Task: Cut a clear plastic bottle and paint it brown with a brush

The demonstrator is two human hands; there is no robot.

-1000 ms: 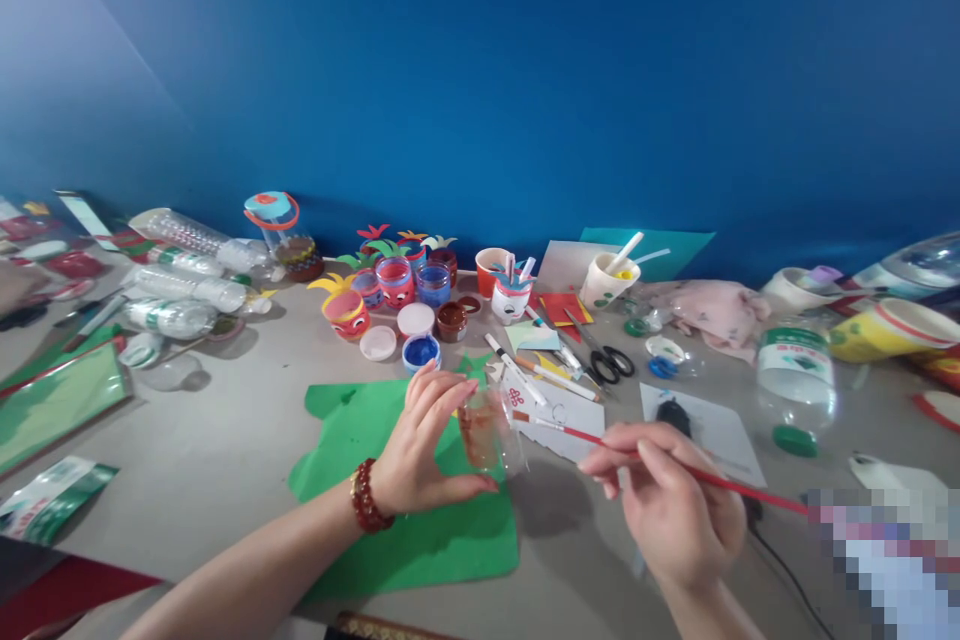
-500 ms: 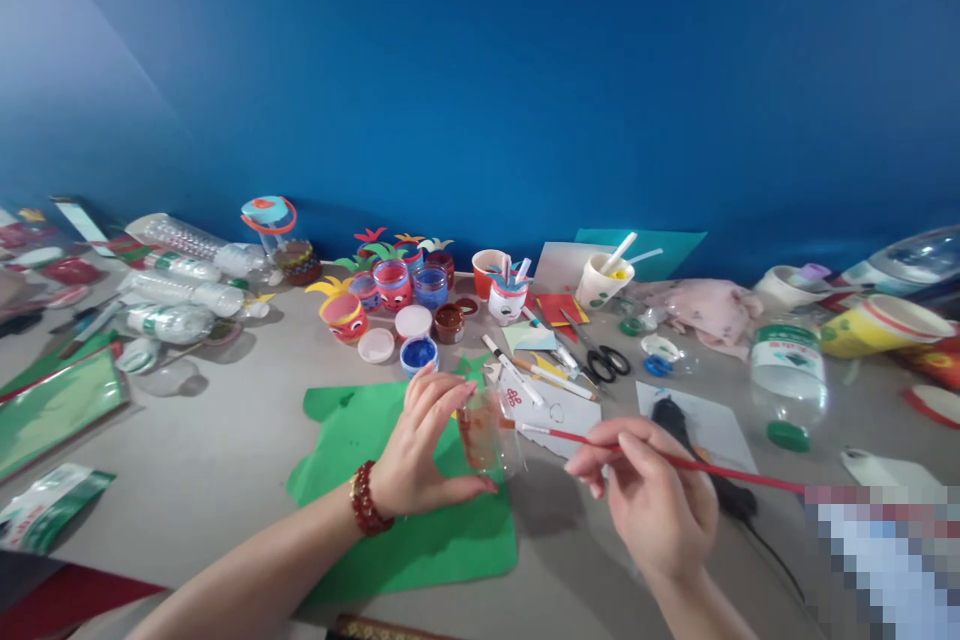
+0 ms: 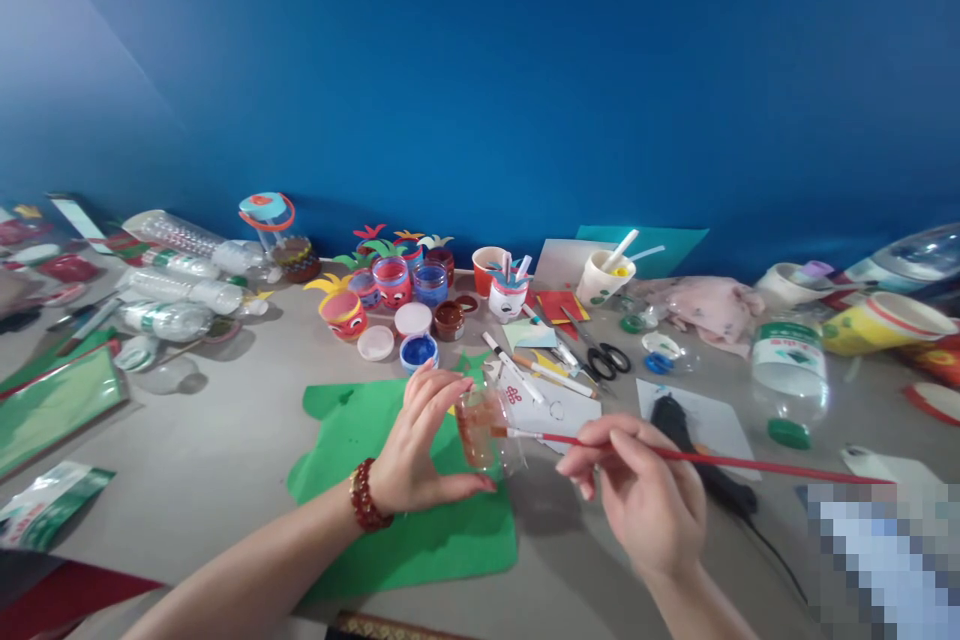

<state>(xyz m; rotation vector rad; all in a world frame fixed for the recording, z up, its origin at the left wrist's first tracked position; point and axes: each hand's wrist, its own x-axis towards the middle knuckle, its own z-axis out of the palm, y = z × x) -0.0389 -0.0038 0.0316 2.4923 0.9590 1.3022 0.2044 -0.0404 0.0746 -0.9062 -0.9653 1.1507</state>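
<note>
My left hand, with a red bead bracelet on the wrist, is closed round a small clear plastic cup smeared with brown paint, held above a green paper sheet. My right hand pinches a thin red paintbrush. The brush tip touches the side of the cup.
Open paint pots and decorated jars stand behind the green sheet. Pens, scissors, white cards and a black glue gun lie to the right. Plastic bottles lie at the left; a labelled bottle and paper cups at the right.
My right hand has moved left, bringing the brush tip from a short way off onto the cup. My left hand holds the cup in the same place.
</note>
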